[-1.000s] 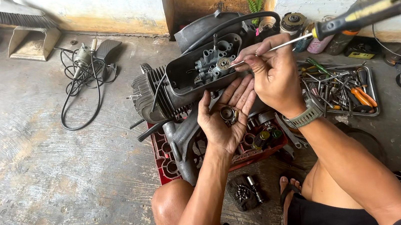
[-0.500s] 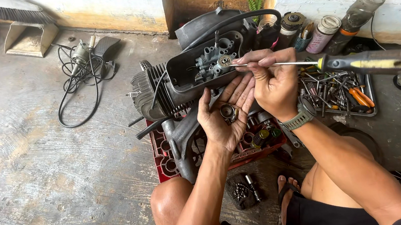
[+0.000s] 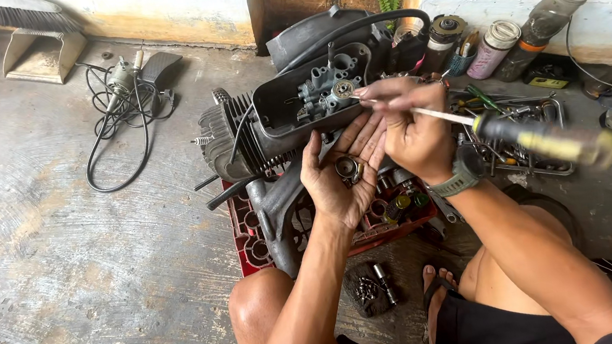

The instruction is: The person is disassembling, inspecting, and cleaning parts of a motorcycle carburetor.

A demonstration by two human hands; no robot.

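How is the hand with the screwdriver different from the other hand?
The right hand is curled around a screwdriver; the left hand lies open, palm up. The right hand wears a wristwatch; the left wrist is bare. The left hand cradles a small metal ring; the right hand grips only the tool. Both sit beside the engine.

1. A rough repair workshop, worked at floor level: the stained concrete floor [image 3: 63, 261] serves as the bench.
2. A stripped engine [image 3: 292, 120] sits on a red crate [image 3: 248, 240] at centre.
3. A tool tray [image 3: 524, 132] lies at 3 o'clock.
4. Cans [image 3: 495, 47] line the ledge at 1 o'clock; a brush [image 3: 31, 15] at 11.
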